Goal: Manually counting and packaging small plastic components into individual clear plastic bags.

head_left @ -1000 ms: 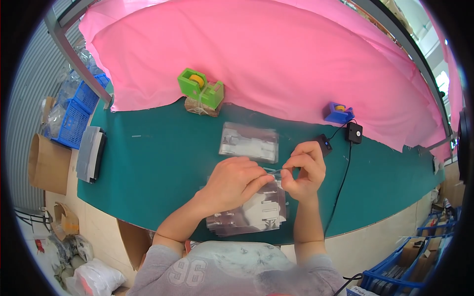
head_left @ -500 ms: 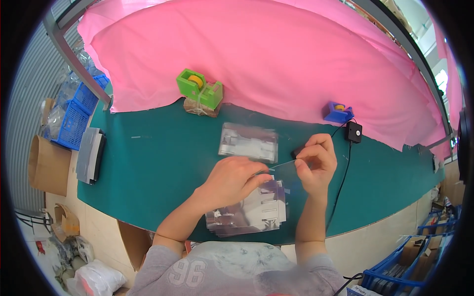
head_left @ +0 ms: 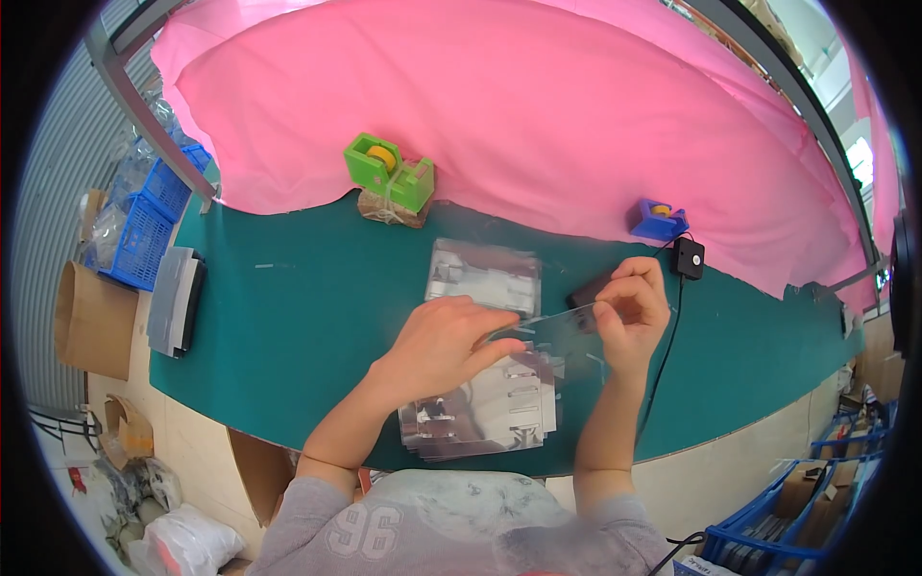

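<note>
A thin clear plastic sheet (head_left: 559,332) is stretched between my two hands, above the middle of the table. My left hand (head_left: 444,348) pinches its left end between thumb and fingers. The sheet's right end is gripped by my right hand (head_left: 634,312), its fingers curled in. Below the sheet lies a loose stack of clear plastic die-cut sheets (head_left: 480,418), close to the table's front edge and partly covered by my left hand. Just beyond my hands rests a second pile of clear plastic pieces (head_left: 485,269). A dark object (head_left: 588,291), partly hidden, lies beside my right hand.
Along a pink cloth (head_left: 480,115) at the back stand a green tape dispenser (head_left: 389,175) and a small blue one (head_left: 658,220). A black box with a cable (head_left: 688,258) is at the right. Grey sheets (head_left: 173,302) are stacked at the table's left edge.
My right hand has moved a little to the right, and more of the clear sheet shows between my hands. My left hand has shifted slightly.
</note>
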A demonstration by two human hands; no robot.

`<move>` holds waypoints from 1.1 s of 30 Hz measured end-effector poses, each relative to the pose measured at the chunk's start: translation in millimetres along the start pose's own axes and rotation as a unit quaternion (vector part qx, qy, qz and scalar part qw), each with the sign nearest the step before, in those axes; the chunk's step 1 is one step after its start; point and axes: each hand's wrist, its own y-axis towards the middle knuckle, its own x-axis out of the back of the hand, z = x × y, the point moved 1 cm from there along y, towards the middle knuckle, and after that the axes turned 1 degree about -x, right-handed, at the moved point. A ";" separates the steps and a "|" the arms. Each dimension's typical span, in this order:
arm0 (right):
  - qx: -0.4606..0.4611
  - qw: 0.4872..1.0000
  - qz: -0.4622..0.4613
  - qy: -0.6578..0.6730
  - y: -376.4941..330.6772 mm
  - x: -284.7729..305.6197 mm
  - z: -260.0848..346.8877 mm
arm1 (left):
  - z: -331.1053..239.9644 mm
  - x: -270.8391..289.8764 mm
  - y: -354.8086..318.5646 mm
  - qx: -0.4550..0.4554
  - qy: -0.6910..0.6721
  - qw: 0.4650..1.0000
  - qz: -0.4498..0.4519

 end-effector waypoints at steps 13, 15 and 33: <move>-0.004 1.000 0.000 0.012 3.4 5.2 -3.6 | 13.0 2.8 -4.6 -0.025 0.028 0.999 0.035; -0.006 1.000 -0.003 0.021 4.0 5.1 -4.4 | 12.5 2.8 -5.2 -0.036 0.009 0.999 0.034; -0.011 0.997 -0.027 0.072 5.9 17.0 -18.3 | 23.3 16.4 -6.5 -0.045 -0.003 0.999 0.003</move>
